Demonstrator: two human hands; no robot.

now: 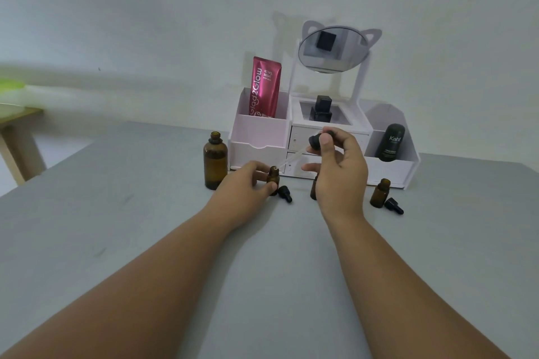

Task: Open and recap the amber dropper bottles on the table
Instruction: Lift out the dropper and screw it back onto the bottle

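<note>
My left hand (248, 180) grips a small amber dropper bottle (273, 177) standing open on the grey table (116, 242). My right hand (338, 166) pinches a black dropper cap (316, 139), held tilted, with its glass pipette tip at the small bottle's mouth. A tall amber bottle (215, 161) stands uncapped to the left. Another small amber bottle (313, 188) is mostly hidden behind my right hand. A third small amber bottle (380, 193) stands open at the right, with a black dropper cap (393, 206) lying beside it. One more black cap (285, 194) lies next to the held bottle.
A white cosmetic organiser (262, 136) with a cat-ear mirror (332, 49) stands against the wall behind the bottles. It holds a pink tube (265, 87), a black bottle (321, 109) and a dark Kahf bottle (390, 142). A wooden stool (17, 136) is at far left.
</note>
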